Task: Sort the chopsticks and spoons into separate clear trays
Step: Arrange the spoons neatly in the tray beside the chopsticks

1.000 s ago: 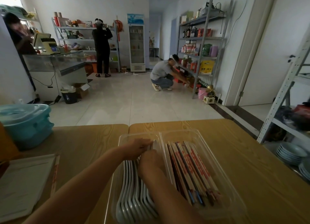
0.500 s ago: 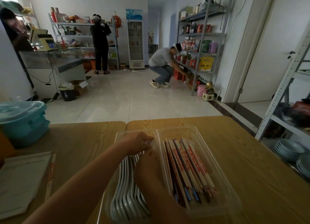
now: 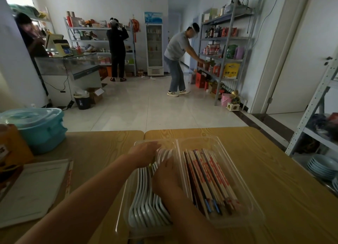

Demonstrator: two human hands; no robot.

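The right-hand grip (image 3: 164, 178) is laid on top of a row of white glossy spoons (image 3: 144, 203), back of the hand up; the fingers are hidden under the palm, so whether anything is pinched cannot be told. The left-hand grip (image 3: 144, 151) is set at the far end of the same row, fingers fairly straight against the spoon handles, nothing seen curled round. The spoons are nested on edge in one row along the left clear plastic tray (image 3: 123, 207), directly under and between both grips; the near end of the row is left uncovered. Just beside it, long wall to long wall, the right clear plastic tray (image 3: 199, 143) is filled with paper-sleeved chopsticks (image 3: 210, 179) printed in red, laid lengthwise, with a bare strip left at the far end. No spoon is seen among the chopsticks, and no chopstick among the spoons. Sorting is judged almost done: both kinds are separated, and only squaring-up of the spoon row appears to be in hand. Both trays are carried by the wood-grain yellow bench (image 3: 274, 189). Further left, a thin strip with red print (image 3: 69, 174) is seen along the edge of a flat white board (image 3: 31, 189); possibly one wrapped pair left out, too blurred to be told. A teal lidded plastic box (image 3: 42, 128) is stood at the far left of the bench
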